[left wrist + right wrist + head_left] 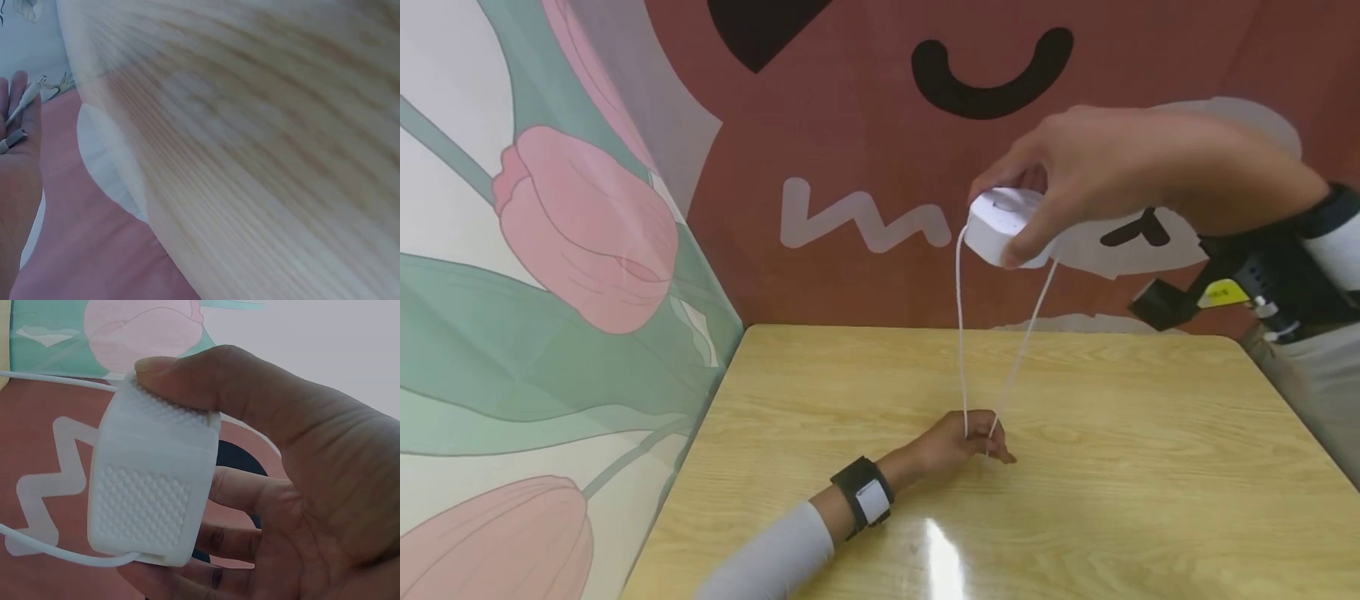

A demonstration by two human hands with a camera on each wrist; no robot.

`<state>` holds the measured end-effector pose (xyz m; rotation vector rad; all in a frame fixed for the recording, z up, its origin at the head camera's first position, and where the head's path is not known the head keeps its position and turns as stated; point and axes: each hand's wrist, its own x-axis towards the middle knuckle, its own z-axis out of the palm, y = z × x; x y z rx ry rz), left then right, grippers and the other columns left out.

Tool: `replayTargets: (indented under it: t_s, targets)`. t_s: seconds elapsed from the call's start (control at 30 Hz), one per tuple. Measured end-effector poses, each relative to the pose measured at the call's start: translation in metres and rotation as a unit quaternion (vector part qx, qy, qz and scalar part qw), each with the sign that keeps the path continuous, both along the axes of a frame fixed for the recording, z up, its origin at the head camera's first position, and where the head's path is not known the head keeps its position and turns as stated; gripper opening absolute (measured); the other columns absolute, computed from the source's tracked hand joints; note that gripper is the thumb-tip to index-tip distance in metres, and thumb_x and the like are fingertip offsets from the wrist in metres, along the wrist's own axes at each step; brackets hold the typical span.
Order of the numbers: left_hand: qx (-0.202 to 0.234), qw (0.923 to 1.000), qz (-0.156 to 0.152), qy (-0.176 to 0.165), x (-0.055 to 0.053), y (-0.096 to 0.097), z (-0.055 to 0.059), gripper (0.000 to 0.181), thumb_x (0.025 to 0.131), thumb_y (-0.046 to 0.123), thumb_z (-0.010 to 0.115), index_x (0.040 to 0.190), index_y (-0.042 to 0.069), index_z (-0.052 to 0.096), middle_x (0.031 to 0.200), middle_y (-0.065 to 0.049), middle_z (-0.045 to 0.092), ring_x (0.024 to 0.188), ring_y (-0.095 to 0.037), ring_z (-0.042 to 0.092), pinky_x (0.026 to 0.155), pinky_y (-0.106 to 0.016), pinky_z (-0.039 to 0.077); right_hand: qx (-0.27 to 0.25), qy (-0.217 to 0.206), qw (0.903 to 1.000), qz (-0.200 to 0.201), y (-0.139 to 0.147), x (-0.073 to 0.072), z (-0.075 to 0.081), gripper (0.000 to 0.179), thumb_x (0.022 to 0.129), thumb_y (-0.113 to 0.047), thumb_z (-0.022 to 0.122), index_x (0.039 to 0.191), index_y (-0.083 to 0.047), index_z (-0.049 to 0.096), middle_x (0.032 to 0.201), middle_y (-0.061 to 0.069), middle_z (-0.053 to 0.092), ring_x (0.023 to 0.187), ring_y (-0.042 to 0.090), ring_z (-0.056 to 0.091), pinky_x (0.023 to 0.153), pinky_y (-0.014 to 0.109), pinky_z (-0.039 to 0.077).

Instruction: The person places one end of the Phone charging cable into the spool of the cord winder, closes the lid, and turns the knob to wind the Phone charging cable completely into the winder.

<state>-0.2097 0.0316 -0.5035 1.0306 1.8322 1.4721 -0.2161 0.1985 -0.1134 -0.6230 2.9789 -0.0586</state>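
My right hand (1090,167) is raised above the table and grips a white retractable cable reel (996,237) between thumb and fingers. In the right wrist view the thumb lies along one edge of the reel (147,481), whose side has dimpled panels. Two white cords (961,333) run down from it, nearly straight, to my left hand (958,442), low over the table. A white cable plug (30,95) and a grey-looking plug (14,140) stick out at the left hand's fingers in the left wrist view. The fingers' exact hold on them is partly cut off.
A wood-grain table (1120,442) spreads beneath both hands. Behind it rises a reddish-brown printed cloth (850,125), and a tulip-patterned cloth (587,225) hangs along the left. Both wrists wear black straps, the right one with a camera (1165,304).
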Motion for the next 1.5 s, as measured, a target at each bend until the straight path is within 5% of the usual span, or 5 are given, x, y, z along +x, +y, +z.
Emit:
replayTargets:
  t_s: [0.37,0.77,1.07,1.5]
  targets:
    - [-0.049,0.9971,-0.035,0.047,-0.004,-0.006,-0.005,0.018,0.106,0.008,0.049,0.099,-0.003,0.061,0.114,-0.008,0.078,0.11,0.001,0.067,0.106,-0.018,0.048,-0.003,-0.02,0.9998,-0.001,0.0,-0.001,-0.001,0.079,0.071,-0.058,0.087,0.141,-0.031,0.062,0.141,0.007,0.06,0.104,0.028,0.059,0.068,0.031,0.053]
    - [-0.044,0.9976,-0.045,0.028,-0.004,-0.009,-0.002,0.022,0.106,0.011,0.049,0.092,-0.005,0.055,0.113,-0.003,0.078,0.11,0.001,0.068,0.112,-0.02,0.043,-0.045,-0.036,0.9982,-0.013,0.006,0.0,0.003,0.084,0.073,-0.06,0.086,0.145,-0.028,0.059,0.13,0.01,0.064,0.105,0.03,0.057,0.07,0.032,0.056]
    - [-0.043,0.9971,-0.06,0.017,-0.004,-0.013,-0.001,0.021,0.106,0.009,0.047,0.094,-0.005,0.056,0.116,-0.004,0.077,0.113,0.0,0.068,0.109,-0.02,0.046,-0.104,-0.088,0.9905,-0.018,0.013,-0.005,0.004,0.081,0.074,-0.051,0.09,0.145,-0.028,0.058,0.133,0.007,0.061,0.112,0.028,0.054,0.078,0.035,0.053]
    - [-0.065,0.9966,-0.048,0.015,-0.006,-0.022,-0.002,0.023,0.104,0.011,0.052,0.09,-0.007,0.057,0.113,-0.002,0.078,0.11,0.0,0.069,0.109,-0.02,0.046,-0.101,-0.095,0.9901,-0.022,0.015,-0.008,0.0,0.085,0.07,-0.046,0.094,0.145,-0.03,0.057,0.134,0.009,0.058,0.111,0.029,0.054,0.077,0.035,0.054]
